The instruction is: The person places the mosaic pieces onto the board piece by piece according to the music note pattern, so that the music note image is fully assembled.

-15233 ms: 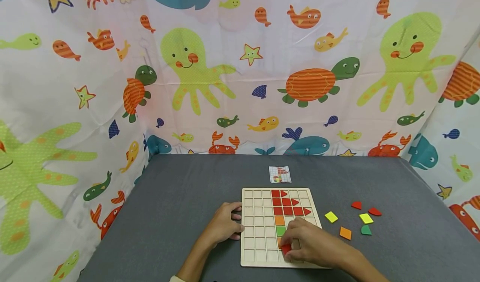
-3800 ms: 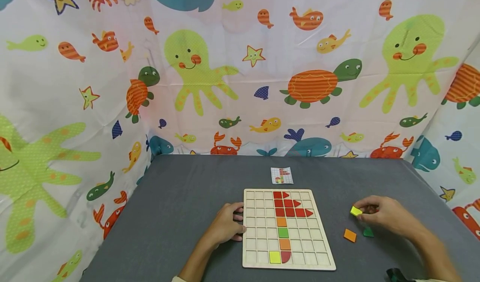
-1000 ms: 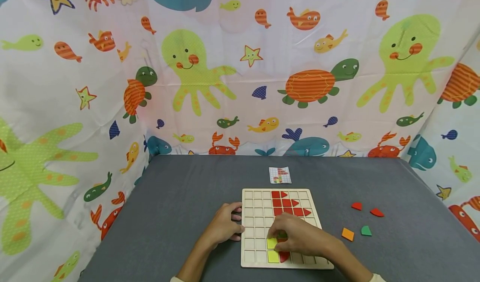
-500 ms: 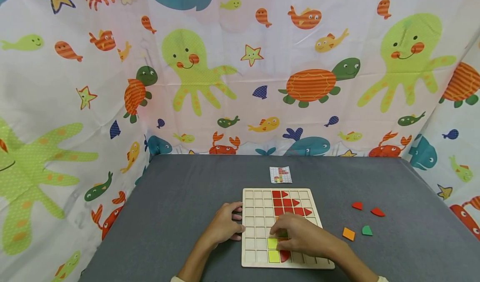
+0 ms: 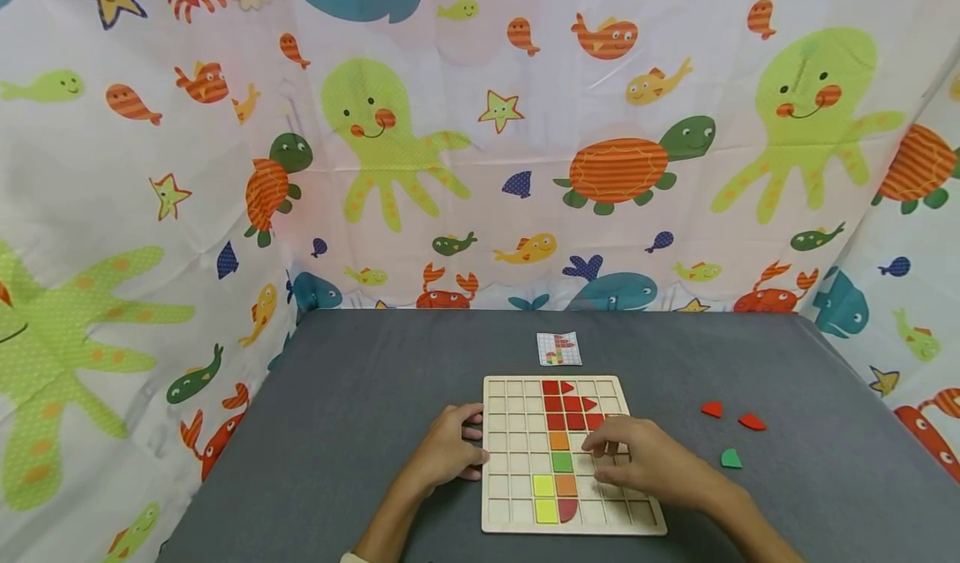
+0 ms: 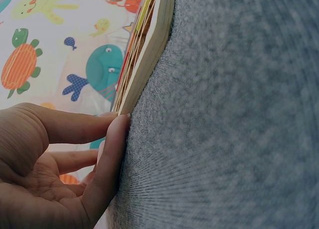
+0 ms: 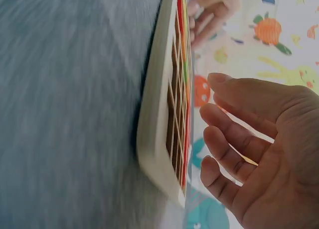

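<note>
A light wooden grid board (image 5: 517, 442) lies on the dark grey table. It bears red squares (image 5: 574, 421) and triangles, an orange tile (image 5: 559, 440), a green tile (image 5: 562, 462), a second orange tile and a red rounded piece (image 5: 567, 510). Two yellow tiles (image 5: 543, 485) sit one above the other beside the lower pieces. My left hand (image 5: 446, 446) touches the board's left edge with thumb and fingertips; the left wrist view shows this contact close up. My right hand (image 5: 637, 463), fingers loosely bent, hovers over the board's right side and holds nothing.
Right of the board lie two red pieces (image 5: 752, 422) and a green rounded piece (image 5: 731, 459). A small printed card (image 5: 558, 349) with a grid picture lies behind the board. A sea-animal curtain (image 5: 480, 146) hangs beyond the table's back edge.
My right hand has set the second yellow tile above the first, let go and moved right. Its forearm now covers where the loose orange tile lay. The left hand stays put.
</note>
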`<move>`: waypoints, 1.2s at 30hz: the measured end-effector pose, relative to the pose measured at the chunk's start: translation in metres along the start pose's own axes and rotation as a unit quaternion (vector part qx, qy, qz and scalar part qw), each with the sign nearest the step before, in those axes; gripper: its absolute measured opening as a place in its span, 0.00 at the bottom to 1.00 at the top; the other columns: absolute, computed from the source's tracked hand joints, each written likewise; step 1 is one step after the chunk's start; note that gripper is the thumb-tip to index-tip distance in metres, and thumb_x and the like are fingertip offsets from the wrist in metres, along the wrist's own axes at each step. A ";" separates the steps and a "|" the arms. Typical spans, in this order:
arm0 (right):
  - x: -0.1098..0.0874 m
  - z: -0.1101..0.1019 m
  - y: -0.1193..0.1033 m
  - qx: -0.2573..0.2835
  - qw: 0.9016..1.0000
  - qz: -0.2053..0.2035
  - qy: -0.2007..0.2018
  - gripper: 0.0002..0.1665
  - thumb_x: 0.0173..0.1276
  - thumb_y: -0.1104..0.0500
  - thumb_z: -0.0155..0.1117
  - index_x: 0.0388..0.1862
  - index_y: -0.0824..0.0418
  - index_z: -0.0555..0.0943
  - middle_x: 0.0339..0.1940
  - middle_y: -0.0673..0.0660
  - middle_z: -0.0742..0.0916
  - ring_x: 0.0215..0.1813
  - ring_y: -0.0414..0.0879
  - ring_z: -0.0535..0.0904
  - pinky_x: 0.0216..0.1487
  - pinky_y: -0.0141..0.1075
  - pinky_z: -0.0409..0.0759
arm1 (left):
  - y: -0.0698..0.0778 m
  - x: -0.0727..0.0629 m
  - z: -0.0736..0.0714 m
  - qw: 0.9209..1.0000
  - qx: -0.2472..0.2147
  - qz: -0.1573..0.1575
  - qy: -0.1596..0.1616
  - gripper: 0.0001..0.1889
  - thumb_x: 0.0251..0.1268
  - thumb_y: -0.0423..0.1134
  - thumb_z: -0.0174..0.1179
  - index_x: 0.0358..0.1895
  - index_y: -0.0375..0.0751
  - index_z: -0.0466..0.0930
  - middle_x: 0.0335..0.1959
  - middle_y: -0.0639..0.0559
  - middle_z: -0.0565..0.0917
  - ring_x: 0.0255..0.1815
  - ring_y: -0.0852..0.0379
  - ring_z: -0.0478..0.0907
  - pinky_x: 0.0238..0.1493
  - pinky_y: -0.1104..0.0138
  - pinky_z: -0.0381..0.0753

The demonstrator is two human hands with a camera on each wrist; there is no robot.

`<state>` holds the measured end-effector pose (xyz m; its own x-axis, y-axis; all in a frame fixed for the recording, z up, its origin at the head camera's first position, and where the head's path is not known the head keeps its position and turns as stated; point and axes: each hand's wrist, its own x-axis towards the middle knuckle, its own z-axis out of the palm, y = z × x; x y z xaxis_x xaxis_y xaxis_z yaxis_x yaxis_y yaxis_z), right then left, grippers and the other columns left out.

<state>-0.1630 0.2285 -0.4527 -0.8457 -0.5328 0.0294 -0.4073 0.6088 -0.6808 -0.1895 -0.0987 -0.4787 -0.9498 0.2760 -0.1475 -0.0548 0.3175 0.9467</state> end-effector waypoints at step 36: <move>-0.055 -0.076 0.079 -0.019 0.993 0.119 0.008 0.27 0.56 0.57 0.81 0.57 0.55 0.88 0.51 0.50 0.89 0.49 0.40 0.82 0.47 0.33 0.84 | 0.000 0.000 -0.002 1.000 0.001 0.008 -0.007 0.40 0.56 0.19 0.70 0.75 0.30 0.70 0.62 0.38 0.74 0.58 0.44 0.78 0.29 0.58 0.92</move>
<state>-0.1750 0.3505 -0.4529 -0.9247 -0.3621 -0.1175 -0.2076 0.7385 -0.6415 -0.1897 -0.1008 -0.4785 -0.9458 0.2946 -0.1368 -0.0391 0.3147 0.9484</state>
